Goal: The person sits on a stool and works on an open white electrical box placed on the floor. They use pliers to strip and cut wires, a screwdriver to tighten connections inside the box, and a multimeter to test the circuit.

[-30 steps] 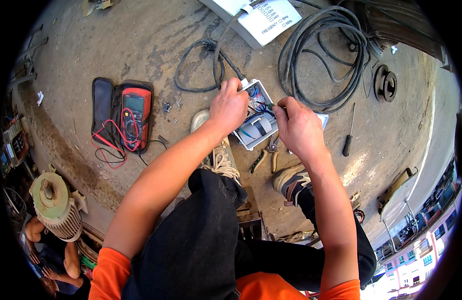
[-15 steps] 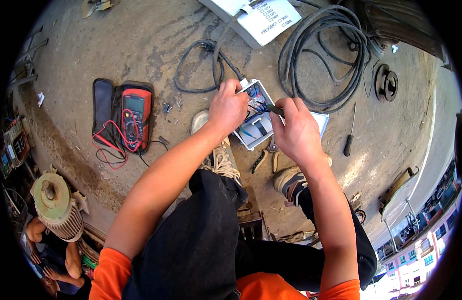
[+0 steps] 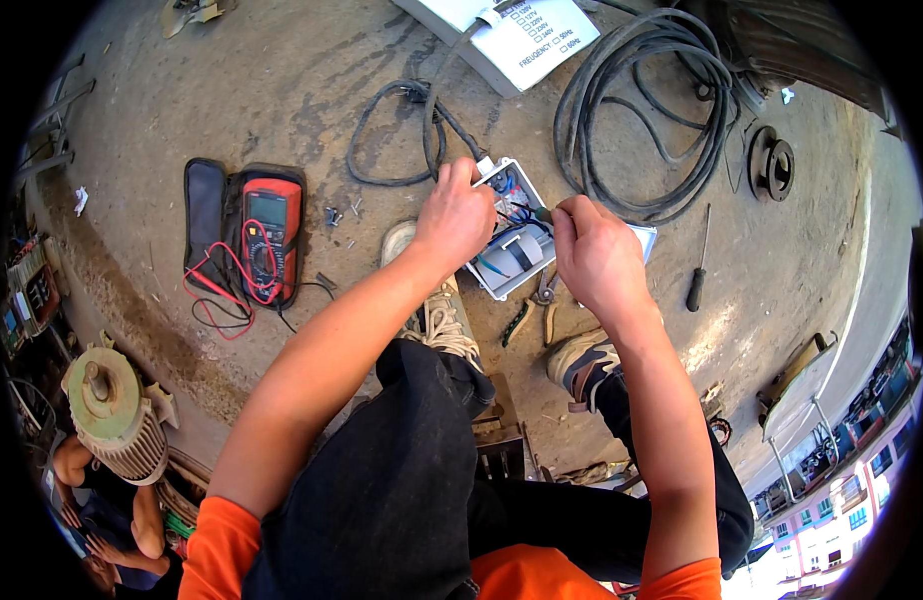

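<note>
My right hand (image 3: 600, 255) is closing in from the right and is now pinching a thin tool tip at the open box (image 3: 510, 232), just above frame centre. My left hand (image 3: 460, 215) is gripping the box's left edge, steadying it. I judge I'm working on the wiring inside; next needs a steady, fine push at the terminals. Meter (image 3: 270, 235) is lying at left, screwdriver (image 3: 698, 270) at right.

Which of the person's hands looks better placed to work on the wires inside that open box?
Probably the right hand: it pinches a thin tool whose tip points at the wires inside the open junction box. The left hand grips the box's edge, steadying it.
</note>
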### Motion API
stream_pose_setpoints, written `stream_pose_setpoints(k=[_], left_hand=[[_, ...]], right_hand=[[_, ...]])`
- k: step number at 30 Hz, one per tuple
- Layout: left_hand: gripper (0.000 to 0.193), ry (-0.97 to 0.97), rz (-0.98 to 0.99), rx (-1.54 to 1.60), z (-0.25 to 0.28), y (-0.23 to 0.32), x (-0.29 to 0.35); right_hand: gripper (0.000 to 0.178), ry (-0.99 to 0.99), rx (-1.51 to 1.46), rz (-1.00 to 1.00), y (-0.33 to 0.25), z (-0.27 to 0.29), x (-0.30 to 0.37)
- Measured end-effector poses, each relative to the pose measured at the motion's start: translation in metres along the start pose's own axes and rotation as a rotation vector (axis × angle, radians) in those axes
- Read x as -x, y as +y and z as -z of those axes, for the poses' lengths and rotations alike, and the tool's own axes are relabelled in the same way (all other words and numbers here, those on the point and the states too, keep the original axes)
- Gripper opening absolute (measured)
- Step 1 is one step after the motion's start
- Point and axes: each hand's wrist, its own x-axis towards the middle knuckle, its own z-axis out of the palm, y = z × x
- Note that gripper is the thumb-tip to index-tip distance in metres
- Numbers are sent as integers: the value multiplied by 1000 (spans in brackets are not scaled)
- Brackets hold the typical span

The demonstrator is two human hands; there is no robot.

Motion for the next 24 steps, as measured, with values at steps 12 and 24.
stream_pose_setpoints(k=[12, 24], left_hand=[[14, -21, 94, 0, 1, 2, -2], [14, 17, 18, 42, -1, -5, -1]], right_hand=[[10, -24, -62, 71, -1, 3, 0], [20, -173, 9, -78, -8, 8, -14]])
